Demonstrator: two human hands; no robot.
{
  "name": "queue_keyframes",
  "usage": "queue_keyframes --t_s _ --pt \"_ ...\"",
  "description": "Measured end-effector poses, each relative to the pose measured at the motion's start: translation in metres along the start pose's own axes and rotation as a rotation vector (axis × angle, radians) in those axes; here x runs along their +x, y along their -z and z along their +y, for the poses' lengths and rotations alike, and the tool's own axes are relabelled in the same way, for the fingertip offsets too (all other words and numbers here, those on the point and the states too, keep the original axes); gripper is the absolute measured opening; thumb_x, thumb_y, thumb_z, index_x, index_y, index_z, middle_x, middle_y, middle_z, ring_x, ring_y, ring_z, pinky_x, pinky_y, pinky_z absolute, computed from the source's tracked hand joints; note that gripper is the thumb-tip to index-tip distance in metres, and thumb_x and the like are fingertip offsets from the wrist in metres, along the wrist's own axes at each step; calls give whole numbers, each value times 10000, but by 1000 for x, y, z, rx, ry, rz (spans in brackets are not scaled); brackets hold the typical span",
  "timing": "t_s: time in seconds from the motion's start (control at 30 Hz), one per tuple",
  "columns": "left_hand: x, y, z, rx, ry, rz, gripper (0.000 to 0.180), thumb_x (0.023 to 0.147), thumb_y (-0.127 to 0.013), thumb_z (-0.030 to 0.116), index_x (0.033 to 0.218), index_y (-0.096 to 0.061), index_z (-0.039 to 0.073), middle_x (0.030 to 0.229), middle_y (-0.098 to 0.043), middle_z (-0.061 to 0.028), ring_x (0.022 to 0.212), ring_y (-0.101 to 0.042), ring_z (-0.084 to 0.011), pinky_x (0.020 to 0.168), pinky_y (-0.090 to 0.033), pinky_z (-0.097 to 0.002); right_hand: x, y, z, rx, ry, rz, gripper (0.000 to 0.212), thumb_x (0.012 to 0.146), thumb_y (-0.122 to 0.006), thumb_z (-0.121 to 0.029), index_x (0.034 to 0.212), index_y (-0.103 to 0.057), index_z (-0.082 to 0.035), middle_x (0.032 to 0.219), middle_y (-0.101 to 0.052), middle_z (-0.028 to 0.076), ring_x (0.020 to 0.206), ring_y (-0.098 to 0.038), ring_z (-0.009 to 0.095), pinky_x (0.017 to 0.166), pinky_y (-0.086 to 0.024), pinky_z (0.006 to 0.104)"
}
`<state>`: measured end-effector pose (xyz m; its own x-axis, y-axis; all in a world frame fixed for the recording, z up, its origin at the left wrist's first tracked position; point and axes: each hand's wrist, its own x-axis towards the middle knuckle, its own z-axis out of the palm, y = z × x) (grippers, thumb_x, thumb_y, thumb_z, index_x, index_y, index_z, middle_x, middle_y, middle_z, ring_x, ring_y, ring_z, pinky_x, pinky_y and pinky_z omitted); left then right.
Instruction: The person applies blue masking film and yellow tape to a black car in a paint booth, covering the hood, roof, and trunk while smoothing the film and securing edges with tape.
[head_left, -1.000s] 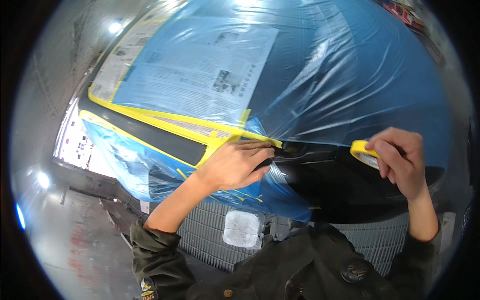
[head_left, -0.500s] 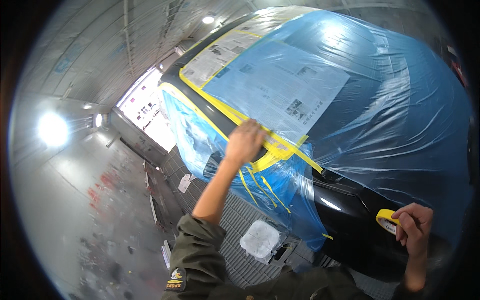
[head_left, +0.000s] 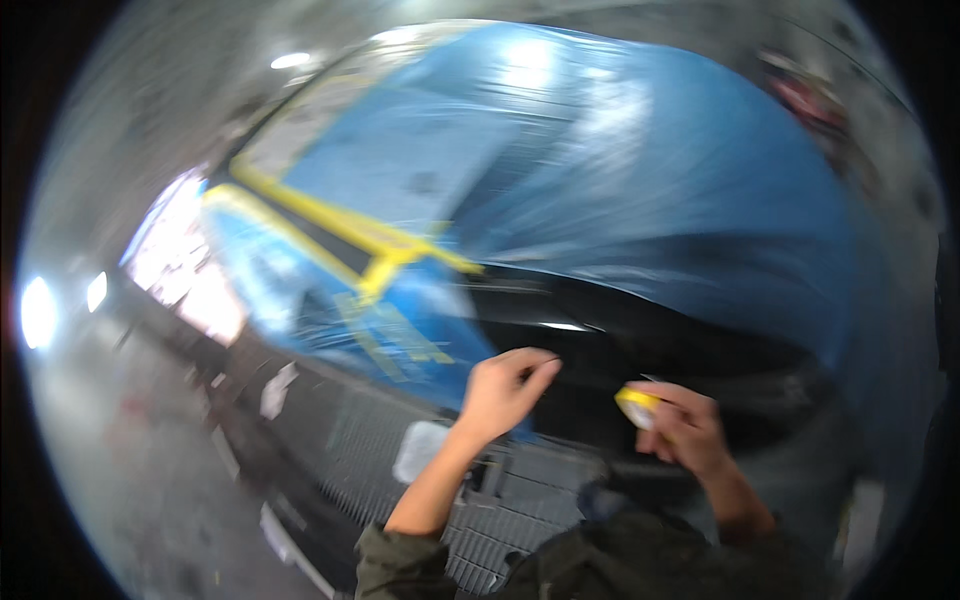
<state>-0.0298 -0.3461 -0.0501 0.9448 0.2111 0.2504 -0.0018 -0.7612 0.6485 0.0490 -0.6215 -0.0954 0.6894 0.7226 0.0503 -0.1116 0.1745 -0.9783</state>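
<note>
My right hand (head_left: 688,432) grips a roll of yellow masking tape (head_left: 637,405) in front of the car's bare black fender (head_left: 600,335). To its left, my left hand (head_left: 497,393) is held over the lower edge of the blue plastic film, thumb and forefinger brought together. Whatever may be between those fingertips is hidden by blur. Blue masking film (head_left: 640,190) drapes over much of the car. Strips of yellow tape (head_left: 345,222) border the dark windshield pillar, and a sheet of paper (head_left: 420,150) shows beneath the film.
A pale wrapped object (head_left: 420,452) stands on the grated floor (head_left: 530,510) below my left forearm. Scraps of paper (head_left: 279,390) lie farther left, near the grey wall (head_left: 100,430). A bright opening (head_left: 185,260) is at the far left.
My left hand has left the taped pillar and come down nearer my right hand. My right hand, still with the tape roll, has moved left in the picture. The whole view has swung.
</note>
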Motion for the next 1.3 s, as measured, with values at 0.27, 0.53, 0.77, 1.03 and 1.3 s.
queue_keyframes --t_s 0.27,0.53,0.77,1.03,1.3 --pt "-80 -142 101 -560 161 -156 298 897 -810 114 1146 -721 -24 1109 -685 -104 978 -713 -177 855 -593 -296 -88 36 17 -287 2 45 491 1058 -515 -188 1535 -475 -79 744 -636 53 627 -616 99 632 -513 287" --pt "-72 -252 159 -579 133 -77 107 856 -792 -8 960 -768 1 938 -709 -82 837 -692 -161 726 -565 -289 -157 134 28 -296 -85 114 509 1054 -519 -202 1526 -426 -39 684 -660 73 607 -663 164 613 -519 315" --pt "-17 -406 233 -230 -49 -128 103 827 -807 33 928 -791 26 905 -724 -114 813 -717 -243 735 -567 -328 -193 321 71 -211 -301 150 250 1044 -601 -249 1059 -755 -53 634 -674 50 476 -631 108 461 -488 277" --pt "32 -494 298 -93 319 16 617 880 -781 84 1441 -529 34 1162 -723 -130 812 -740 -201 738 -595 -330 -144 456 86 -140 -447 147 274 1042 -601 -240 1014 -742 -7 624 -654 29 490 -612 94 462 -471 270" --pt "10 -501 299 -279 684 8 308 949 -754 123 1218 -694 -14 1005 -758 -68 880 -697 -98 790 -565 -256 -93 477 102 376 -761 248 466 962 -723 -488 919 -695 -26 619 -599 2 441 -500 48 375 -341 190"
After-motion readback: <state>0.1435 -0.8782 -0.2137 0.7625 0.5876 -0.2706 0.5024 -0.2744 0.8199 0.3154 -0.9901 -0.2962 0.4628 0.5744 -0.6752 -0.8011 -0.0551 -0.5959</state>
